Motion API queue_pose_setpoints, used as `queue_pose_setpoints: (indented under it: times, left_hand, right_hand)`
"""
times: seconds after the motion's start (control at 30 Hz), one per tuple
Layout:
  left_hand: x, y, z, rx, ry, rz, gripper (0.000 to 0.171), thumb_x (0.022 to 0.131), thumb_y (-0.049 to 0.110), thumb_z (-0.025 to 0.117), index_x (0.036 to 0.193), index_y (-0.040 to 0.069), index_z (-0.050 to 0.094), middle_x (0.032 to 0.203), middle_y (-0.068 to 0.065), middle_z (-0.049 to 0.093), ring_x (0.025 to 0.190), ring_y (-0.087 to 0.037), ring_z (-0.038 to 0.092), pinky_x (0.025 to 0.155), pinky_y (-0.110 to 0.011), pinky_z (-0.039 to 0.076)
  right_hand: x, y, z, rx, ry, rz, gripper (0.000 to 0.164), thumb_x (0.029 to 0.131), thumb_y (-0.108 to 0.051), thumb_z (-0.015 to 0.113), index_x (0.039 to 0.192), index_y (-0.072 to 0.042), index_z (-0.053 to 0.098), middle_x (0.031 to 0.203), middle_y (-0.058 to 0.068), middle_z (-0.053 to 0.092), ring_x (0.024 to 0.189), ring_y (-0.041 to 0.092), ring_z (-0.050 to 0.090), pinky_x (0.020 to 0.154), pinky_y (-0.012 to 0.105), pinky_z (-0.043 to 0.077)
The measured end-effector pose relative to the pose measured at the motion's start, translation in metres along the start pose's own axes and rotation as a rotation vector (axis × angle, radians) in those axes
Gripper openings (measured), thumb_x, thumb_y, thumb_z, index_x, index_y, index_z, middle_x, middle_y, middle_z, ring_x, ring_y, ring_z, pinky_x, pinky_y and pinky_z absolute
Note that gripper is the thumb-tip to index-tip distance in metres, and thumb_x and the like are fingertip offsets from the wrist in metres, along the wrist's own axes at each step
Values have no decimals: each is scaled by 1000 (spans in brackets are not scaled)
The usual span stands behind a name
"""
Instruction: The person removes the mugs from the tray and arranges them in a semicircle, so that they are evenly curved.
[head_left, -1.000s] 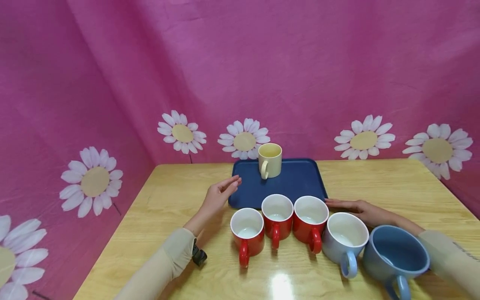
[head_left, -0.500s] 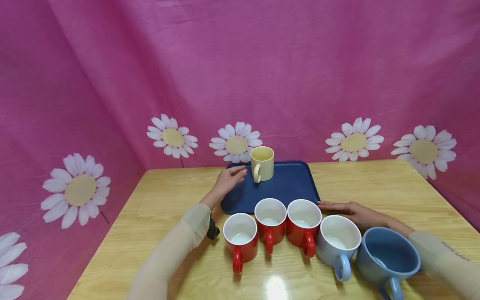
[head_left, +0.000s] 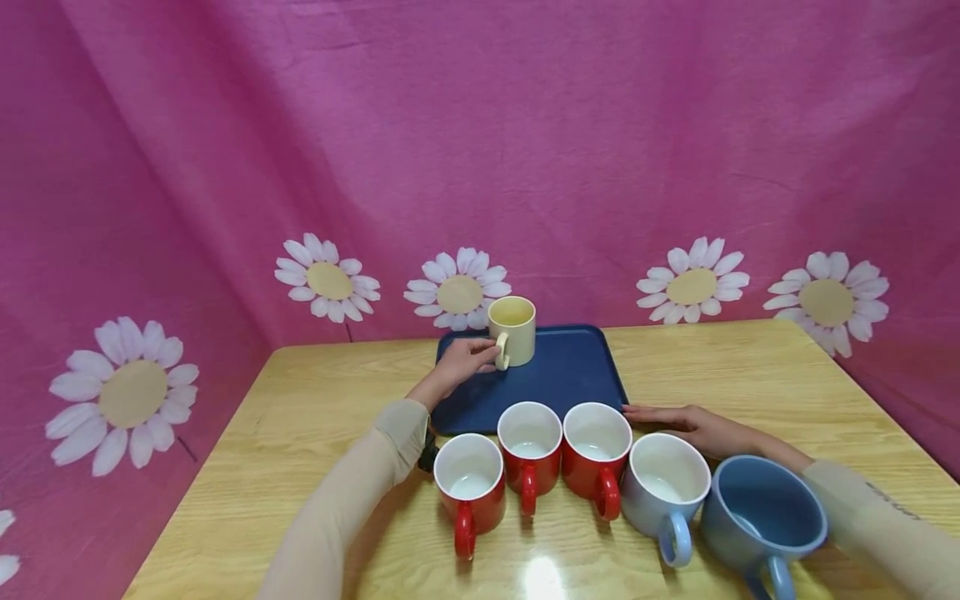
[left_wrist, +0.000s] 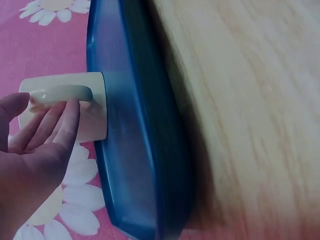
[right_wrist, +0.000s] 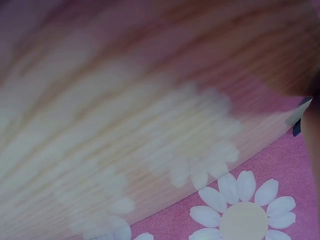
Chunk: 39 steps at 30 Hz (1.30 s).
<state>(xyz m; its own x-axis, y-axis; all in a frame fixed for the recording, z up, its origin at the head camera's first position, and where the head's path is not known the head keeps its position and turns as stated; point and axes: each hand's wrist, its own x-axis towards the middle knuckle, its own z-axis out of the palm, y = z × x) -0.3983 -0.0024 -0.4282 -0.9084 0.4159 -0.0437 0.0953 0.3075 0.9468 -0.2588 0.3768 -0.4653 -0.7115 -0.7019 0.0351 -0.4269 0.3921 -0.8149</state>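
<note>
In the head view a pale yellow mug [head_left: 517, 337] stands upright at the back of a dark blue tray [head_left: 558, 367]. My left hand [head_left: 463, 365] holds its handle; in the left wrist view the fingers [left_wrist: 52, 127] bend against the handle [left_wrist: 62, 93], with the thumb near its upper end. My right hand [head_left: 693, 427] lies with straight fingers, the tips at the tray's near right corner. Three red mugs with white insides, a left one [head_left: 469, 483], a middle one [head_left: 529, 446] and a right one [head_left: 597, 450], stand before the tray.
A light blue mug [head_left: 666, 483] and a larger grey-blue mug [head_left: 763, 512] continue the row, close to my right forearm. All sit on a wooden table [head_left: 337, 408]. A pink curtain [head_left: 570, 158] with daisies hangs behind it. The right wrist view is mostly blurred wood grain.
My left hand has reached forward and right, from beside the tray to the yellow mug's handle. My right hand stays by the tray corner. The head view has shifted slightly.
</note>
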Motion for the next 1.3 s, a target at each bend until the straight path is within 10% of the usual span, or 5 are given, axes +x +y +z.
queue_pose_setpoints:
  times: [0.97, 1.3]
  left_hand:
    - [-16, 14, -8, -75, -128, 42, 30, 97, 12, 58, 115, -11, 66, 111, -27, 71, 88, -14, 72, 87, -33, 61]
    - [-48, 21, -26, -16, 1, 168, 28, 96, 13, 62, 112, -8, 69, 107, -27, 71, 88, -19, 74, 82, -33, 63]
  right_hand:
    - [5, -2, 5, -17, -1, -6, 48, 101, -11, 49, 146, 3, 40, 150, 33, 36, 134, -20, 32, 104, 4, 31]
    - [1, 0, 1, 5, 5, 12, 49, 101, -10, 50, 147, 1, 39, 152, 29, 36, 132, -20, 34, 103, 5, 35]
